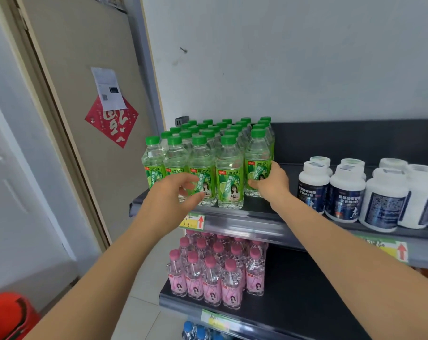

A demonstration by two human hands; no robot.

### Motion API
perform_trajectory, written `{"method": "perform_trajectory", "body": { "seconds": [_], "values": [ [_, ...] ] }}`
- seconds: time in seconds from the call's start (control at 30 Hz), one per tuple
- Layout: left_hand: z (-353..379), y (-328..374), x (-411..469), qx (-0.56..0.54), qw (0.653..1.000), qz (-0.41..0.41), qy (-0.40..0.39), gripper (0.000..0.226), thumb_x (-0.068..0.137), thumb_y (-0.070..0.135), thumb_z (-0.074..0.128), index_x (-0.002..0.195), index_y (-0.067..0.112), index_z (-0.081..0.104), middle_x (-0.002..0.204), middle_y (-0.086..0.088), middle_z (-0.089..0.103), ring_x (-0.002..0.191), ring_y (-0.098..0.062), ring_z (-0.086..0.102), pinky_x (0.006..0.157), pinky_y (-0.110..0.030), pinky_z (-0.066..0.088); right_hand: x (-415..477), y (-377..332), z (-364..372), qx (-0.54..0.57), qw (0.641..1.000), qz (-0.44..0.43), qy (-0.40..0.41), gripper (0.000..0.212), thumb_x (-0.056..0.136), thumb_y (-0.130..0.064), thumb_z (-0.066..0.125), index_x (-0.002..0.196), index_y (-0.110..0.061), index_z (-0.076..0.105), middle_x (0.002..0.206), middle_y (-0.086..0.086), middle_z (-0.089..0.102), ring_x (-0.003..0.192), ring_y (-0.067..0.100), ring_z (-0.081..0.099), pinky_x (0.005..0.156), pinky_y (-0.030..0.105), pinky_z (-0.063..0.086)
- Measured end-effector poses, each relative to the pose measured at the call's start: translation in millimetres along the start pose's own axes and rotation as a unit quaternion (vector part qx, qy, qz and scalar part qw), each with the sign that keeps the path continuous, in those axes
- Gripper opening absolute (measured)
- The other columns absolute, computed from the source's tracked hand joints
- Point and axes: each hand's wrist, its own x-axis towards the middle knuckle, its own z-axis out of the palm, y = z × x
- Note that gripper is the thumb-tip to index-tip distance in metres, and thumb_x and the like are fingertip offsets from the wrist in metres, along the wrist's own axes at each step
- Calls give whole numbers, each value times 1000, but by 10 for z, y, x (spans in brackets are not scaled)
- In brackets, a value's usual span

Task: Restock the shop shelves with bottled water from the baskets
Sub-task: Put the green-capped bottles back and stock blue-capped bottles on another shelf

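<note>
landmark for all positions: top shelf [257,224].

task item: green-capped bottles [229,168], labelled lime soda, stand upright at the left end of the top shelf. five across the front edge, more rows packed tight behind towards the wall.

right hand [273,185]: wraps the lower label of the end bottle [258,153], which is the rightmost of the front row on the top shelf. thumb up its right side, fingers across the front. the bottle is upright with its base on the shelf.

left hand [171,195]: in front of the left part of the front row, fingers and thumb curved in a c-shape over the labels. motion blur; i cannot tell whether it grips a bottle or only hovers.

other stock: white jars [345,192] sit further right on the top shelf, apart from the bottles. pink-capped bottles [211,278] are one level below the top shelf, and blue caps [191,326] are lower again.

a red plastic object [7,315] sits on the floor, far below and left of the top shelf. possibly a basket; its contents are not visible.

judgement on progress: the green block reads as filled, and the present step is seating or squaring the front row. what remains in the baskets cannot be assessed.
</note>
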Motion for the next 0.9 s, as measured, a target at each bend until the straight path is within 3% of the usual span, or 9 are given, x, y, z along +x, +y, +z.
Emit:
{"method": "perform_trajectory", "body": {
  "seconds": [0.17, 0.33, 0.57, 0.7, 0.9],
  "values": [
    [4, 311, 292, 36, 993, 80, 75, 48, 86, 38, 63, 130, 21, 51, 122, 5, 57, 113, -11, 50, 99, -29, 39, -15, 13, -85, -3, 1000, -7, -27, 82, 71, -24, 81, 138, -12, 38, 133, 10, 49, 120, 28, 49, 99, 44, 46],
    [49, 612, 659, 161, 976, 143, 33, 65, 88, 44, 57, 143, 21, 32, 146, 0, 38, 137, -19, 29, 112, -34, 23, -133, -38, -198, -41, 997, -19, -59, 79, 69, -27, 82, 131, -9, 37, 129, 10, 51, 117, 28, 51, 97, 43, 46],
    [108, 671, 956, 192, 968, 109, -121, 76, 84, 37, 64, 147, 21, 25, 153, -3, 28, 140, -23, 25, 113, -38, 22, -372, -140, -419, -90, 985, -49, -136, 81, 67, -27, 84, 129, -8, 34, 128, 9, 47, 115, 24, 49, 92, 34, 46],
    [48, 681, 1005, 158, 972, 93, -146, 78, 80, 29, 70, 145, 19, 29, 150, -3, 33, 136, -24, 34, 111, -39, 27, -429, -167, -467, -112, 976, -67, -173, 84, 65, -29, 85, 129, -9, 35, 129, 8, 47, 116, 23, 47, 96, 36, 46],
    [-12, 646, 1047, 151, 971, 86, -163, 76, 78, 27, 73, 143, 21, 34, 147, -3, 39, 133, -24, 38, 108, -39, 32, -447, -149, -445, -121, 975, -91, -162, 87, 59, -34, 88, 126, -9, 38, 125, 7, 50, 114, 22, 49, 94, 38, 47]
  ]
}}
